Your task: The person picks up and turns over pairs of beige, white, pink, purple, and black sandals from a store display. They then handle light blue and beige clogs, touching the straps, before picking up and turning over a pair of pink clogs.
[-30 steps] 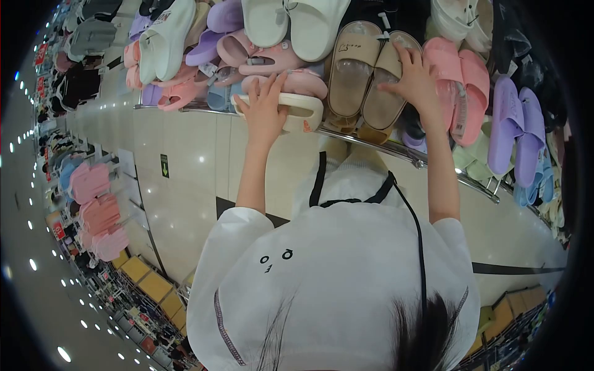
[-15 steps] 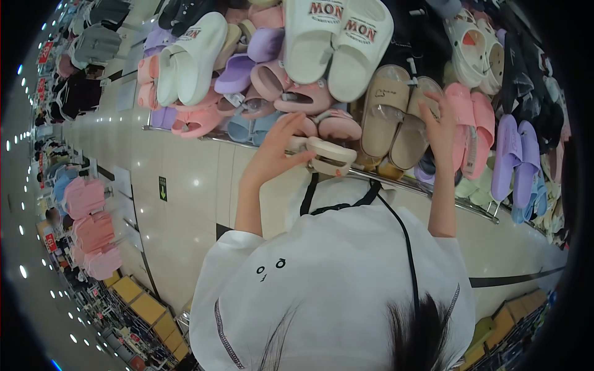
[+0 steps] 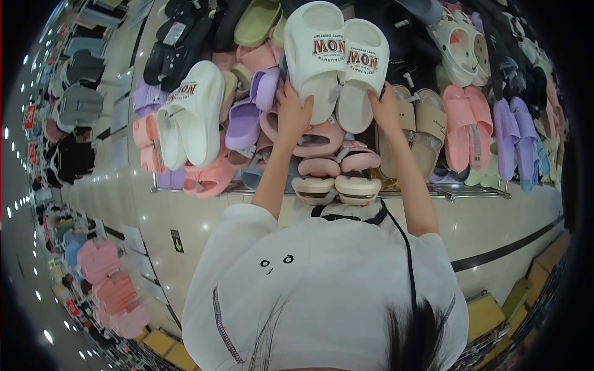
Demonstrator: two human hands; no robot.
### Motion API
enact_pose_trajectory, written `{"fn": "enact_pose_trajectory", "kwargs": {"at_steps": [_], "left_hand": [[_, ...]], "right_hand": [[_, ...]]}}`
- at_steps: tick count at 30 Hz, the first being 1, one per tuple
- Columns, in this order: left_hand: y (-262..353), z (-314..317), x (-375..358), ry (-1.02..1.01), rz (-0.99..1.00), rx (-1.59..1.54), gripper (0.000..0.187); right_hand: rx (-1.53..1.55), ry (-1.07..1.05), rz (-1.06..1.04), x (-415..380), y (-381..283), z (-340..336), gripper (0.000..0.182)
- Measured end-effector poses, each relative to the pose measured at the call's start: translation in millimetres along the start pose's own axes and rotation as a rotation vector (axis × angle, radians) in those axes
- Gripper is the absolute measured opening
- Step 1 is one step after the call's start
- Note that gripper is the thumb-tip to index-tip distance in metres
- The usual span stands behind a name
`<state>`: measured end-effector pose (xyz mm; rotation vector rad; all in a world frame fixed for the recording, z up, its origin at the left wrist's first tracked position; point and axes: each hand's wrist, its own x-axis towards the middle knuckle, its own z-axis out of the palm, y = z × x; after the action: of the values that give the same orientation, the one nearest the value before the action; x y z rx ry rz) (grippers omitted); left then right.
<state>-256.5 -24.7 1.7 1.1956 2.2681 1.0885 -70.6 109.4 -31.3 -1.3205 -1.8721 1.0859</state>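
white slippers (image 3: 331, 65), a hand on each side

left hand (image 3: 294, 114) and right hand (image 3: 385, 111) hold the pair between them, one at each outer edge toward the heels; thumbs show on top, other fingers partly hidden. pair sits just beyond the pink shoes (image 3: 361, 162), beige slides (image 3: 428, 127) beside the right forearm, purple slippers (image 3: 243, 125) left of the left hand. my judgement: even, light inward pressure suits best; uneven pull could splay the two soles. keep heels level, forearms clear of neighbours.

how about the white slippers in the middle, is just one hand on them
No, the left hand and the right hand are both on the white slippers, one at each side.
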Motion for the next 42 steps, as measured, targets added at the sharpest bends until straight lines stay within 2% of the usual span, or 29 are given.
{"fn": "enact_pose_trajectory", "kwargs": {"at_steps": [1,2,3,5,6,7,8,9,11,13,15,16,18,24,28,30,32,33,34,35,36,38,42], "left_hand": [[0,0,3,0.011,-0.068,0.049,0.070],[-13,5,7,0.098,0.013,0.007,0.063],[-10,1,8,0.082,0.021,0.005,0.063],[7,-12,5,-0.009,-0.103,-0.298,0.054],[12,-14,3,-0.017,-0.100,-0.304,0.054],[16,-16,-2,-0.017,-0.161,-0.459,0.051],[20,-19,-8,-0.015,-0.224,-0.612,0.048],[26,-25,-15,-0.016,-0.226,-0.615,0.048],[41,-37,-31,-0.145,-0.325,-0.926,0.046],[51,-40,-48,-0.149,-0.252,-0.917,0.046],[59,-45,-58,-0.153,-0.178,-0.907,0.047],[63,-48,-62,-0.174,-0.151,-0.907,0.047],[63,-49,-68,-0.195,-0.127,-0.909,0.047],[51,-44,-81,-0.174,-0.221,-1.061,0.048],[50,-46,-90,-0.111,-0.090,-0.913,0.052],[53,-47,-93,-0.081,-0.032,-0.846,0.055],[64,-50,-98,-0.034,0.185,-0.572,0.058],[74,-55,-100,-0.030,0.183,-0.575,0.058],[86,-61,-100,-0.079,0.364,-0.478,0.058],[95,-66,-100,-0.126,0.544,-0.374,0.059],[101,-67,-99,-0.120,0.544,-0.375,0.059],[111,-65,-100,-0.309,0.692,-0.401,0.060],[117,-50,-108,-0.302,0.814,-0.413,0.062]], "right_hand": [[0.036,-0.017,0.067,3,2,2,0.053],[0.035,-0.003,0.077,1,5,3,0.053],[0.111,0.068,0.106,-5,-9,0,0.049],[0.179,0.149,0.140,-16,-17,-6,0.046],[0.277,0.181,0.163,-19,-16,-8,0.044],[0.377,0.211,0.185,-24,-15,-11,0.042],[0.449,0.231,0.130,-30,-16,-16,0.039],[0.444,0.231,0.130,-38,-18,-20,0.039],[0.653,0.379,0.168,-54,-25,-29,0.038],[0.767,0.398,0.193,-72,-40,-36,0.039],[0.910,0.422,0.313,-85,-57,-46,0.041],[0.908,0.419,0.309,-90,-64,-53,0.041],[0.955,0.283,0.409,-99,-75,-64,0.041],[0.894,0.124,0.376,-112,-84,-72,0.041],[0.810,0.029,0.424,-119,-79,-72,0.042],[0.971,-0.050,0.538,-124,-57,-69,0.045],[1.048,-0.088,0.541,-132,-33,-68,0.047],[1.123,-0.129,0.545,-135,-28,-69,0.049],[1.117,-0.133,0.544,-138,-33,-67,0.049],[1.180,-0.027,0.488,-142,-43,-61,0.051],[1.243,0.080,0.430,-145,-49,-58,0.054],[1.257,0.061,0.408,-149,-44,-60,0.054],[1.324,0.025,0.338,-162,-15,-73,0.056]]}}
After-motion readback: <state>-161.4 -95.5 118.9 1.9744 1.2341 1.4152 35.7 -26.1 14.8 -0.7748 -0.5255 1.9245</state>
